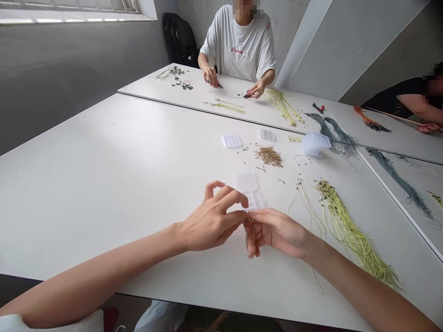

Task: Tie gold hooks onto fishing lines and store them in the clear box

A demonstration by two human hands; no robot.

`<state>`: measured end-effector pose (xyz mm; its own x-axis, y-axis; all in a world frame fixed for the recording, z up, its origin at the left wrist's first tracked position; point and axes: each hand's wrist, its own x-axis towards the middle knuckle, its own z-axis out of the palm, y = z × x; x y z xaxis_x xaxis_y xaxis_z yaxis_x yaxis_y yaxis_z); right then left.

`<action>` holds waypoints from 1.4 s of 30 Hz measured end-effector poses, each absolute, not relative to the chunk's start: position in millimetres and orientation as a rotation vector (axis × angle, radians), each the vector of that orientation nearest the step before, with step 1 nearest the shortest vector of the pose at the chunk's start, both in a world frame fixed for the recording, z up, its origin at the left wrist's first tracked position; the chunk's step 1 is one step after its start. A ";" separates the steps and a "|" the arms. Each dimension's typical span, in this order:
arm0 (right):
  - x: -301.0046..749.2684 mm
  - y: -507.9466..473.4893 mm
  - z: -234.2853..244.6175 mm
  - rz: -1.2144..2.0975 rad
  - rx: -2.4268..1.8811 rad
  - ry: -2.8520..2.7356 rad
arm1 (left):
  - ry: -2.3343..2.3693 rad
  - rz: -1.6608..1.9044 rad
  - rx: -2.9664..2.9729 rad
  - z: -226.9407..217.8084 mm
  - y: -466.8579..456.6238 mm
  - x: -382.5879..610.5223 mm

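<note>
**Two hands pinch tiny hook over the counter**

L hand [211, 220] and R hand [277, 233] meet above the white counter [83, 175]. The fingers [238, 198] of both hands are closed narrow on a tiny brass-coloured hook [251, 222], which sits between the fingertips. The exact grip is hard to see, because the piece is very small and partly hidden. The other L fingers are a little spread, and the other R fingers curl under.

Just beyond the fingers lie a clear plastic lid [246, 180] and a small compartment box [255, 201]. Farther ahead is a loose heap of brass-coloured hooks [269, 157]. To the right of the fingers is a bundle of yellow-green cords [349, 230] w/ dark tips. Well beyond, across the counter, a co-worker's hands [233, 85] work at a similar small job.

The hook is probably very light, stiff and slippery, and maybe sharp. Best to take it by the shank w/ the fingertips, not at the point. The cords look soft and easy to tangle.
</note>
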<state>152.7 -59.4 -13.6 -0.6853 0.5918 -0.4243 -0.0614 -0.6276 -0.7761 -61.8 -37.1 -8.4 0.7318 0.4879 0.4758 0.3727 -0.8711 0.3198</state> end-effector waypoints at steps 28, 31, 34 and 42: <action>151.1 -61.0 -9.7 1.465 -1.285 -1.789 | 0.947 0.605 2.523 -5.5 -44.4 -60.5; 151.0 -62.1 -11.0 1.456 -1.286 -1.803 | 0.958 0.604 2.507 -7.2 -44.1 -59.4; 150.4 -65.0 -10.9 1.367 -1.294 -1.870 | 0.970 0.592 2.430 -7.4 -43.2 -58.0; 171.8 -48.0 -25.7 0.673 -1.206 -2.185 | 1.094 0.563 2.317 -8.7 -35.5 -52.1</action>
<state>171.8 -48.0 -25.7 -0.4464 0.8669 0.2219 0.5917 0.4720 -0.6535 -52.1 -35.5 -8.7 0.5889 0.7946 0.1476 0.5822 -0.5438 0.6044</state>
